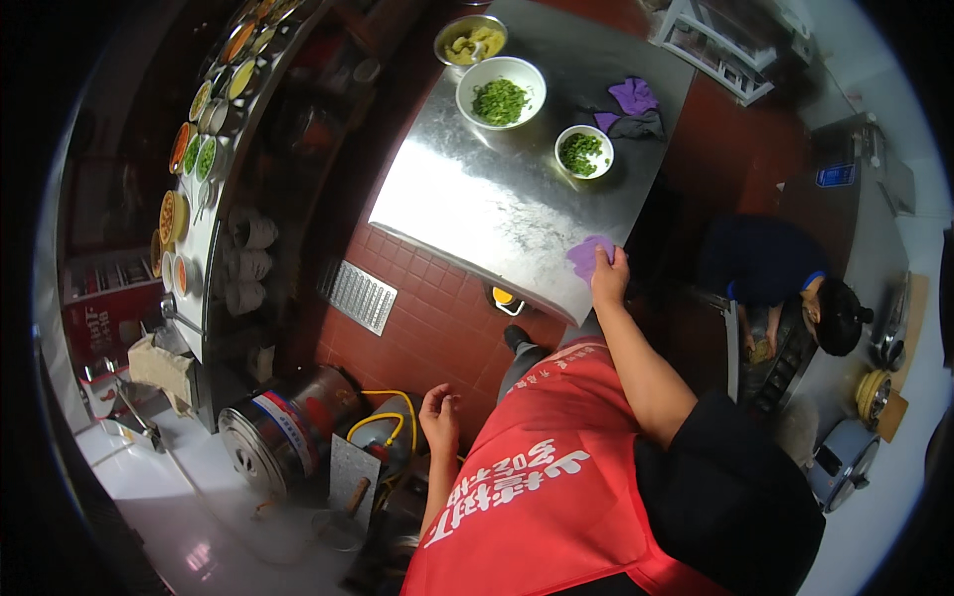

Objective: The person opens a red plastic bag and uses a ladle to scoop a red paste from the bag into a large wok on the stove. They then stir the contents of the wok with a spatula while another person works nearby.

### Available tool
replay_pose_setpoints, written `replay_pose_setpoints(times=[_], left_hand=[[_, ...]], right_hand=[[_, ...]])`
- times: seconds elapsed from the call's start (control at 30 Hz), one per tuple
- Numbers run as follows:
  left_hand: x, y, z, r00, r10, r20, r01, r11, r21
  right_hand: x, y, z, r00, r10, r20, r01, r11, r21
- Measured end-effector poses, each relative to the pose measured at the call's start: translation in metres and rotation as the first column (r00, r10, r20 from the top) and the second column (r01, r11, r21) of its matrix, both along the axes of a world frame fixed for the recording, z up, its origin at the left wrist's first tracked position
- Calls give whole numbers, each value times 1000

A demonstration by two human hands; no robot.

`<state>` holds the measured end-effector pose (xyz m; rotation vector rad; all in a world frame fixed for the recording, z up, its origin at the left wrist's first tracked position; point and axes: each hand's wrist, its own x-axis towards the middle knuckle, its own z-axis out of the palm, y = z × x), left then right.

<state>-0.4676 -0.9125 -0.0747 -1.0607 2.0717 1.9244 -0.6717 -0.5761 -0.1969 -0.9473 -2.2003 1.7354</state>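
Note:
My right hand [610,277] grips a purple cloth [583,258] against the near right part of a stainless steel table [477,179]. Whitish smears mark the metal around the cloth. Away from the table, my left hand [440,419] hangs at my side, loosely curled with nothing in it. Farther up the table stand a large white bowl [537,88] of chopped greens and a smaller white bowl [606,165] of chopped scallions. A metal bowl [445,37] with a yellow mash sits at the far left corner. More purple and dark grey cloths [633,100] lie crumpled at the far right.
A counter [195,276] at the left carries several bowls of toppings. Below it, a steel drum [287,436] stands by a yellow hose [387,392]. A floor drain grate [361,296] lies left of the table. At the right, another person [768,261] bends over a sink.

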Motion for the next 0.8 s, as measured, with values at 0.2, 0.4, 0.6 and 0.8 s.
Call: replay_pose_setpoints(times=[0.2,0.4,0.6,0.8], left_hand=[[-16,-21,9,989,-148,27,133,943,305],[-81,-7,19,986,-56,-158,149,724,674],[-90,-19,-11,969,-239,-70,248,914,321],[-83,6,7,868,-490,-83,435,829,-352]], right_hand=[[37,-80,114,976,175,-131,-218,820,-529],[70,-174,151,798,561,-219,-504,424,-753],[72,-217,101,675,668,-313,-737,593,-325],[-3,-187,55,664,712,-229,-662,702,262]])
